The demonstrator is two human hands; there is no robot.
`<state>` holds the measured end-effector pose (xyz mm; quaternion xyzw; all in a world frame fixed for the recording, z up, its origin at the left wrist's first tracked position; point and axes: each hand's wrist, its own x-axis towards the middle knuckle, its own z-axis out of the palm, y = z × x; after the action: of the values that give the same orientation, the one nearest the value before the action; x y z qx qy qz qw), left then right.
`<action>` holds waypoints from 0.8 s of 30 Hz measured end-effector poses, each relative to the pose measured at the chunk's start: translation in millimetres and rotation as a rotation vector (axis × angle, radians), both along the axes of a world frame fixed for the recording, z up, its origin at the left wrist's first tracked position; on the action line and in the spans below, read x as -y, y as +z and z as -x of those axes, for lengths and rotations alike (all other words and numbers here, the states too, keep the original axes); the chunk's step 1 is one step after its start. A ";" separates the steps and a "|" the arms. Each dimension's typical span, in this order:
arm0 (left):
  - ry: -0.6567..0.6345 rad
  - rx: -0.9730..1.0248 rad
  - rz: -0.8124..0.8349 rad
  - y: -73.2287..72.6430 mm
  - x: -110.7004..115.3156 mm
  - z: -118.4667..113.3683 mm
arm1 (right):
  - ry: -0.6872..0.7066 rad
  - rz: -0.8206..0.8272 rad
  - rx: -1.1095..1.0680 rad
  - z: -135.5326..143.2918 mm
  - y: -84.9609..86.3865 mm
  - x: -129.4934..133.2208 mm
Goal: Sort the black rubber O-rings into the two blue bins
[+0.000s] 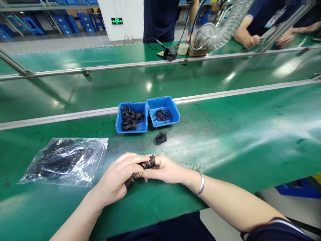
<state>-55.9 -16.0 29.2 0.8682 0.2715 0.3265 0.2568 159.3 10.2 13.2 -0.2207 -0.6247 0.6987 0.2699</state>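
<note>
Black rings (pixel 132 181), bunched in a row, are wrapped by the fingers of my left hand (pixel 115 177). Touching the upper end of the same bunch, my right hand (pixel 166 169) pinches it between thumb and fingers. A small coil of black rings (pixel 161 138) lies on the green table just beyond my hands. Behind it are two blue bins side by side: the left bin (pixel 131 131) holds several ring bundles, the right bin (pixel 165 124) a looser heap. To the left lies a clear plastic bag (pixel 62 162) filled with black rings.
Small dark specks (pixel 197 163) are scattered near my right wrist. A metal rail (pixel 100 68) runs across beyond the bins. Behind it are a roll of tape (pixel 183 49), a black holder (pixel 170 53), a flexible duct (pixel 220 36) and other people at the far bench.
</note>
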 end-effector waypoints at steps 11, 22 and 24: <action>-0.015 -0.036 -0.001 -2.2 0.1 1.4 | 0.017 -0.006 -0.011 -0.5 -4.0 0.1; 0.017 -0.030 0.008 3.4 0.0 1.2 | 0.019 0.041 -0.023 -0.6 -3.2 -0.5; 0.093 -0.005 0.006 4.6 0.4 2.1 | 0.016 0.046 -0.043 -0.9 -1.4 -0.9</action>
<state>-58.0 -16.4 33.7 0.8546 0.3132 0.3354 0.2431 160.2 11.1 11.8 -0.2066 -0.6044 0.7195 0.2727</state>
